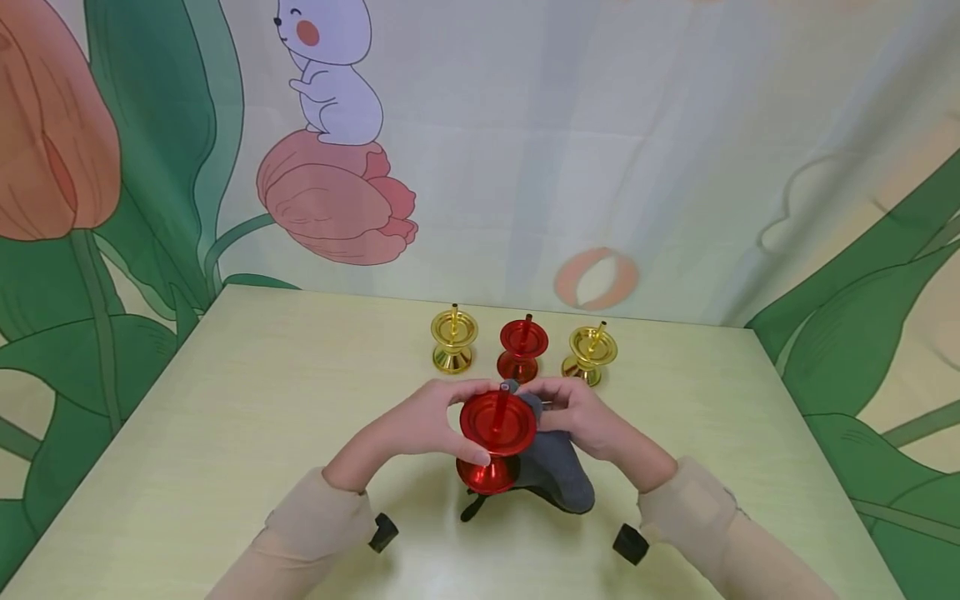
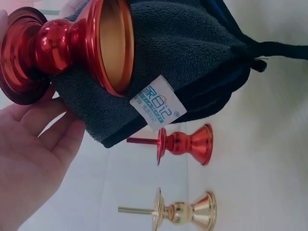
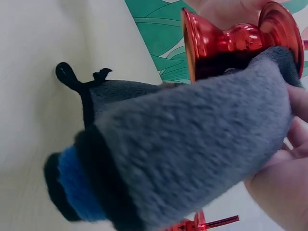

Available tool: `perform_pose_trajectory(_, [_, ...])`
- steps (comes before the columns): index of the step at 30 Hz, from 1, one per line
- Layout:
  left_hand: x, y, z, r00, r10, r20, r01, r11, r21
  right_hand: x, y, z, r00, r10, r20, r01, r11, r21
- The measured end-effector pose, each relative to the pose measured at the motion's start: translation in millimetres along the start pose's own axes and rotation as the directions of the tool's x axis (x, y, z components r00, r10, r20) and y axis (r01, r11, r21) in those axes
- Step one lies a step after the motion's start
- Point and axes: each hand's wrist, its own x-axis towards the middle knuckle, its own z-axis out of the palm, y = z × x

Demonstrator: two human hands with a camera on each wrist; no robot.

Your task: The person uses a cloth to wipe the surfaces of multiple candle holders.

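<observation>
A shiny red candle holder (image 1: 487, 475), with a wide dish and a thin upright tube, is raised off the table and tilted slightly. My left hand (image 1: 427, 421) grips its dish, thumb on the near side and fingers on the far side. Beside it, my right hand (image 1: 585, 417) pinches a dark grey cloth (image 1: 561, 475) against the dish's rim; the cloth hangs down behind the holder. In the left wrist view the holder's hollow base (image 2: 116, 48) shows, along with the cloth's white label (image 2: 158, 102). Folds of cloth (image 3: 202, 144) partly hide the holder in the right wrist view.
At the back of the pale table (image 1: 262, 400) stand a gold candle holder (image 1: 453, 360), a red one (image 1: 517, 367) and another gold one (image 1: 590, 350) in a row. A printed curtain (image 1: 480, 150) hangs behind the table.
</observation>
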Motion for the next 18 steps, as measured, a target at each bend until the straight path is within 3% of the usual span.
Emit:
perform_pose_trajectory(2, [-1.8, -1.6, -3.6, 1.000, -0.026, -0.012, 0.026, 1.000, -0.009, 0.6, 0, -2, 0.999, 0.042, -0.032, -0.043, 0.999, -0.010])
perform_pose_trajectory(5, [-4.7, -3.9, -12.3, 0.994, -0.071, -0.077, 0.071, 0.997, 0.002, -0.5, 2, -9, 0.988, 0.106, -0.112, -0.108, 0.994, -0.011])
perform_pose_trajectory(9, [-5.5, -11.7, -29.0, 0.968, -0.113, -0.225, 0.124, 0.992, 0.032, -7.1, 2, -19, 0.968, 0.151, -0.201, -0.152, 0.988, 0.010])
perform_pose_trajectory(12, [-3.0, -23.2, -42.3, 0.927, -0.146, -0.345, 0.161, 0.987, 0.016, -12.5, 1, -23, 0.958, 0.156, -0.241, -0.160, 0.987, 0.005])
perform_pose_trajectory(18, [3.3, -53.2, -62.5, 0.818, -0.197, -0.541, 0.224, 0.975, -0.016, -18.1, -2, -29, 0.946, 0.158, -0.283, -0.166, 0.986, -0.005])
